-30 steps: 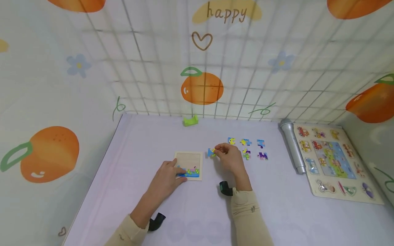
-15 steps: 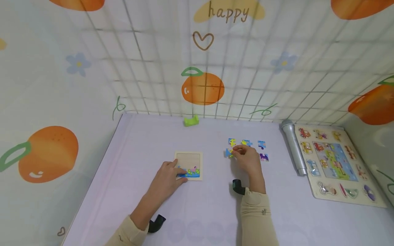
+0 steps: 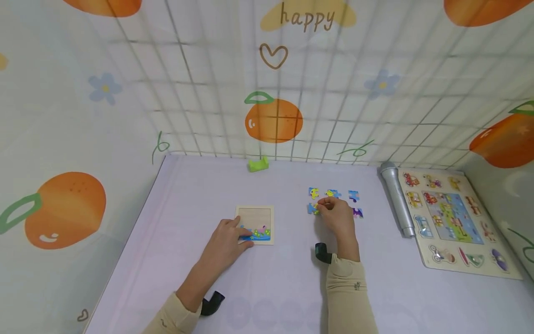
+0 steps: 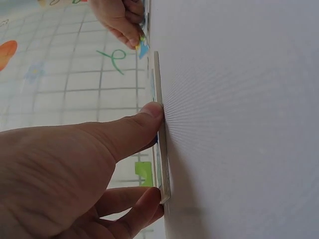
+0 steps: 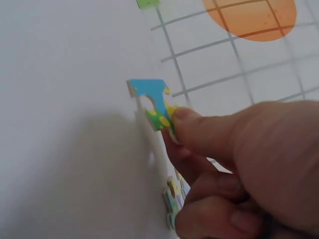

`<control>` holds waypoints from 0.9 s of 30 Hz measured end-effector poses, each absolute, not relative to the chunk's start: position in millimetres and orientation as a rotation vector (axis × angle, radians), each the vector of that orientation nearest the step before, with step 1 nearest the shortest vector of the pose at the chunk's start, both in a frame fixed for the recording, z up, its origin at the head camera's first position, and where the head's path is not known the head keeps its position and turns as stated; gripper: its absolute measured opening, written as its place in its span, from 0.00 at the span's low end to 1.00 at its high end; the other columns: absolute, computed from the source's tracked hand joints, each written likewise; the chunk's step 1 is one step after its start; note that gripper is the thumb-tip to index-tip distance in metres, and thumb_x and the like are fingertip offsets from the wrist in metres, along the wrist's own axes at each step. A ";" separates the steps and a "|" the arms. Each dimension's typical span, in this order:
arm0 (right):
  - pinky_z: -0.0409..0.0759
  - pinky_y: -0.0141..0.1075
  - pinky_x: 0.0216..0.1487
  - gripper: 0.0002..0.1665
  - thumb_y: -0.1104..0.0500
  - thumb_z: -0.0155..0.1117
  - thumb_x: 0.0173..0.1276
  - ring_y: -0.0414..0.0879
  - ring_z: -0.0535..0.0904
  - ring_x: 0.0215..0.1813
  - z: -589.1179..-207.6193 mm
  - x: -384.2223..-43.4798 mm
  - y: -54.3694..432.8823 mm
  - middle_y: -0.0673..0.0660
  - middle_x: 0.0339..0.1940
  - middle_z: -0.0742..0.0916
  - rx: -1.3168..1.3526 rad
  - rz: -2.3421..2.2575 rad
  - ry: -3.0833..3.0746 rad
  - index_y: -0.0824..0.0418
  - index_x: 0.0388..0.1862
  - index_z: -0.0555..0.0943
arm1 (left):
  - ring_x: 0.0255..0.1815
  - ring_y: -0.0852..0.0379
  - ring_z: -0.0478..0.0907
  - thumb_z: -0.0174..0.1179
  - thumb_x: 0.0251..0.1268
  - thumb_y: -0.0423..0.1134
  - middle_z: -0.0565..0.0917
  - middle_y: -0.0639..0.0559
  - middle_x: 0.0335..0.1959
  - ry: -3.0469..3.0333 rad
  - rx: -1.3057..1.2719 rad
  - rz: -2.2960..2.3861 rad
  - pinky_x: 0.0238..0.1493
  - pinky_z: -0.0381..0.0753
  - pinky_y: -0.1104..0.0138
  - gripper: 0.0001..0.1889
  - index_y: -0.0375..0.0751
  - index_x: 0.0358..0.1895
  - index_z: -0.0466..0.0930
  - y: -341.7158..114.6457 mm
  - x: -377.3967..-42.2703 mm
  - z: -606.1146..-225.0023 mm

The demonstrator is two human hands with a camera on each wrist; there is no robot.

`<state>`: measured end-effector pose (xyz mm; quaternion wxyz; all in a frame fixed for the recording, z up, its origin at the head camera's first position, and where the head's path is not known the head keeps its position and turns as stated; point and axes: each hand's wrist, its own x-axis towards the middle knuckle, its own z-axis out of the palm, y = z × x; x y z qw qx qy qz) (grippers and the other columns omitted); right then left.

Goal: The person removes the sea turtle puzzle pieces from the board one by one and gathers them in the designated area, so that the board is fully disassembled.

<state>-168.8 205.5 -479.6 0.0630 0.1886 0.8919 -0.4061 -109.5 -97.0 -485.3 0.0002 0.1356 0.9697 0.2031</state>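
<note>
My left hand (image 3: pixel 227 239) steadies a small square wooden puzzle tray (image 3: pixel 272 218). In the left wrist view its thumb (image 4: pixel 152 110) is at the tray's edge and the other fingers (image 4: pixel 149 199) grip farther along it. Colourful fitted pieces (image 3: pixel 260 234) fill the tray's bottom row; bare wood shows above. My right hand (image 3: pixel 338 218) pinches a blue, yellow and green puzzle piece (image 5: pixel 154 102) between thumb and fingers, close over the table. Beside and behind it lie loose puzzle pieces (image 3: pixel 314 193), some partly hidden by the hand.
A silver microphone (image 3: pixel 396 199) lies at the right, beside a large wooden picture board (image 3: pixel 429 260). A bright green plastic piece (image 3: pixel 258 164) sits at the back edge. Black curved mounts (image 3: pixel 322 253) show at both wrists. A grid with a printed cloth stands behind the table.
My right hand has moved right with the puzzle piece, from near the tray to the loose pieces, then has stayed there while the piece turned slightly. The left hand has kept its place.
</note>
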 end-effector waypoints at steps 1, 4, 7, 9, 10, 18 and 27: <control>0.71 0.36 0.39 0.11 0.55 0.63 0.75 0.52 0.77 0.46 -480.2 -168.9 205.4 0.61 0.50 0.88 0.572 -1.226 2.700 0.58 0.49 0.85 | 0.63 0.36 0.77 0.77 0.56 0.48 0.79 0.30 0.66 3.048 0.427 0.637 0.61 0.81 0.48 0.14 0.49 0.44 0.93 -97.1 -109.4 -485.4; 0.72 0.36 0.40 0.11 0.56 0.63 0.75 0.52 0.77 0.46 -482.0 -169.6 205.3 0.60 0.48 0.88 0.586 -1.230 2.710 0.59 0.49 0.85 | 0.63 0.36 0.77 0.77 0.56 0.48 0.79 0.31 0.66 3.047 0.428 0.637 0.61 0.81 0.48 0.14 0.49 0.44 0.93 -97.3 -109.3 -484.9; 0.73 0.36 0.40 0.10 0.57 0.63 0.74 0.52 0.77 0.45 -483.1 -170.6 204.5 0.60 0.46 0.88 0.591 -1.237 2.730 0.59 0.48 0.86 | 0.63 0.36 0.77 0.77 0.55 0.48 0.79 0.31 0.66 3.048 0.428 0.630 0.62 0.81 0.49 0.14 0.49 0.44 0.93 -97.4 -109.5 -485.0; 0.73 0.36 0.41 0.10 0.57 0.63 0.74 0.52 0.77 0.45 -483.1 -170.7 203.7 0.60 0.45 0.88 0.589 -1.243 2.738 0.59 0.48 0.86 | 0.63 0.37 0.77 0.77 0.55 0.48 0.79 0.31 0.66 3.048 0.427 0.626 0.62 0.81 0.49 0.14 0.49 0.45 0.93 -97.2 -109.6 -485.0; 0.73 0.36 0.41 0.10 0.57 0.64 0.74 0.52 0.77 0.45 -483.4 -170.9 203.5 0.60 0.45 0.88 0.587 -1.243 2.740 0.60 0.48 0.86 | 0.63 0.37 0.77 0.77 0.55 0.48 0.79 0.31 0.66 3.048 0.427 0.623 0.62 0.81 0.49 0.14 0.49 0.45 0.93 -97.2 -109.6 -484.8; 0.73 0.35 0.38 0.10 0.57 0.64 0.74 0.52 0.78 0.43 -482.4 -170.3 201.2 0.60 0.44 0.89 0.573 -1.219 2.775 0.61 0.47 0.86 | 0.63 0.36 0.77 0.77 0.55 0.48 0.79 0.31 0.66 3.049 0.437 0.622 0.62 0.81 0.49 0.15 0.48 0.44 0.93 -96.7 -109.0 -481.7; 0.73 0.35 0.39 0.10 0.57 0.65 0.74 0.52 0.78 0.43 -483.7 -170.7 197.1 0.59 0.42 0.89 0.604 -1.195 2.787 0.60 0.47 0.87 | 0.63 0.36 0.77 0.77 0.55 0.48 0.79 0.31 0.66 3.044 0.431 0.623 0.62 0.81 0.48 0.15 0.48 0.45 0.93 -96.6 -108.8 -481.2</control>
